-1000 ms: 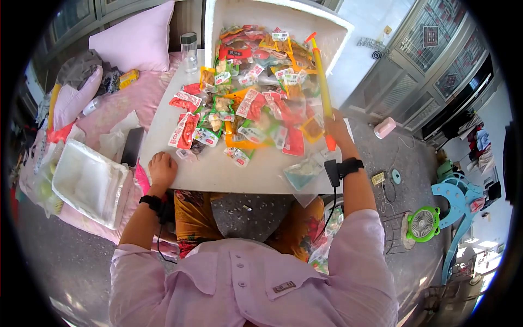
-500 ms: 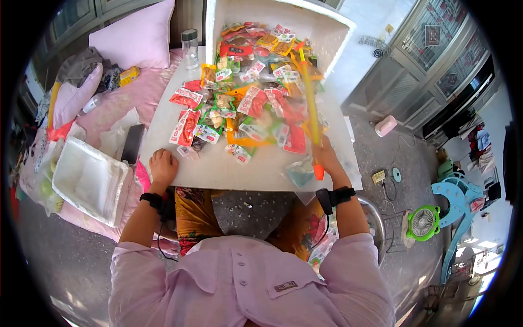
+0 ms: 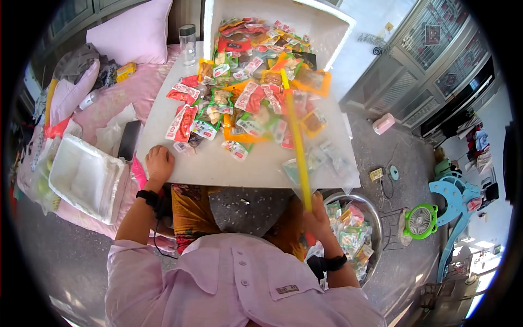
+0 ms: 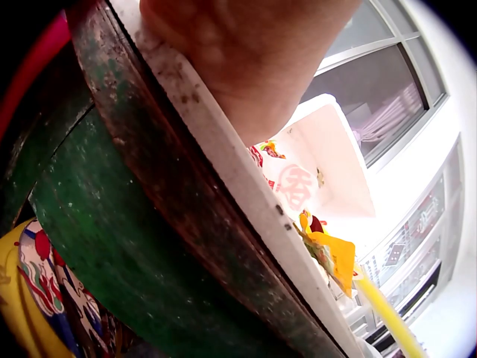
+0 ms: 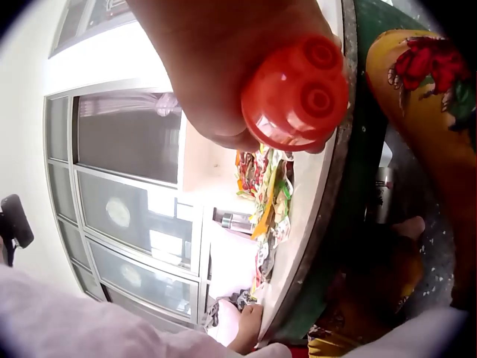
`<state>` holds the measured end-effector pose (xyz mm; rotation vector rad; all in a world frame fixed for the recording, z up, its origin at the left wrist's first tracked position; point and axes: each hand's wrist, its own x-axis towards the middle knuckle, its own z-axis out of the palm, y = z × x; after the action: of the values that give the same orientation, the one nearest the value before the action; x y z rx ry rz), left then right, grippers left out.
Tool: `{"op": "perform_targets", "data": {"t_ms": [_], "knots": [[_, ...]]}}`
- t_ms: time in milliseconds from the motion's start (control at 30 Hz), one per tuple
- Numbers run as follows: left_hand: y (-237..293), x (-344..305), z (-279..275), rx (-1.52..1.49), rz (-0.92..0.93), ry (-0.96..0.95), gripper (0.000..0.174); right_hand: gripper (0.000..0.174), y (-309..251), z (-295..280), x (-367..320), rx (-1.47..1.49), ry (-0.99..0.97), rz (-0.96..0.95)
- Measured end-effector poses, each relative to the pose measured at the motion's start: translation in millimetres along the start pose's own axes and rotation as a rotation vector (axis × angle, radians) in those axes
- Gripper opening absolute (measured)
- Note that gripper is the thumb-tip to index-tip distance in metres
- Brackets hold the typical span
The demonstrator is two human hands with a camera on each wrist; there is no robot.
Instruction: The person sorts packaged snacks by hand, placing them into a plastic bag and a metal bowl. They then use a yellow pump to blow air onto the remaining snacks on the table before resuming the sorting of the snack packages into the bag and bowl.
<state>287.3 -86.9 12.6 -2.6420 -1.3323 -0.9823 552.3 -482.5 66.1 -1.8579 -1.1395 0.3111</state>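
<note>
I have the right hand [image 3: 317, 222] wrapped around the lower end of a yellow stick [image 3: 296, 136], just off the table's near edge; its red end cap [image 5: 297, 93] pokes out below that fist in the right wrist view. From there the stick slants away between 11 and 12 o'clock, its far end over the snack packets [image 3: 251, 98]; I cannot tell whether it touches them. My left hand [image 3: 159, 162] holds nothing and rests on the table [image 3: 239, 173] by its near-left corner, fingers loosely bent, with the stick's grip between 3 and 4 o'clock of it and the closest packets near 1 o'clock. The heap runs back to 12 o'clock into a tipped white foam box [image 3: 331, 38], whose walls close off the far side; a clear jar [image 3: 188, 52] stands just left of the box, at 11. Clear bags [image 3: 333, 158] lie along the near-right edge, at 1 o'clock of the right hand. The open room I read is a strip of tabletop between the left hand and those bags. Past the edge, a metal basin [image 3: 377, 231] of packets sits close by the right hand at 3 to 4 o'clock.
</note>
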Motion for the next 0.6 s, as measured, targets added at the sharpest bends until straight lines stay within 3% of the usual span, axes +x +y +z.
{"op": "perform_targets", "data": {"t_ms": [100,200,300,400,500,600], "knots": [[1.8,0.7,-1.1,0.007,-0.004,0.004,0.011,0.050,3.4,-3.4,16.0,0.250,0.055,0.255],[-0.2,0.3,-0.6,-0.008,-0.014,-0.008,0.012,0.049,-20.7,-23.3,59.4,0.139,0.055,0.388],[-0.9,0.5,-2.9,-0.005,-0.064,-0.101,0.014,0.049,-4.3,-24.4,85.6,0.063,0.071,0.324],[-0.8,-0.6,-3.5,-0.005,-0.054,-0.068,0.014,0.050,-21.9,-22.7,74.1,0.090,-0.022,0.492],[4.1,0.6,-6.0,0.004,-0.047,-0.039,0.012,0.049,40.5,-11.7,31.6,0.050,-0.010,0.276],[3.3,0.4,-4.0,0.012,-0.020,-0.018,0.012,0.048,29.0,-7.8,-14.6,0.250,-0.012,0.304]]}}
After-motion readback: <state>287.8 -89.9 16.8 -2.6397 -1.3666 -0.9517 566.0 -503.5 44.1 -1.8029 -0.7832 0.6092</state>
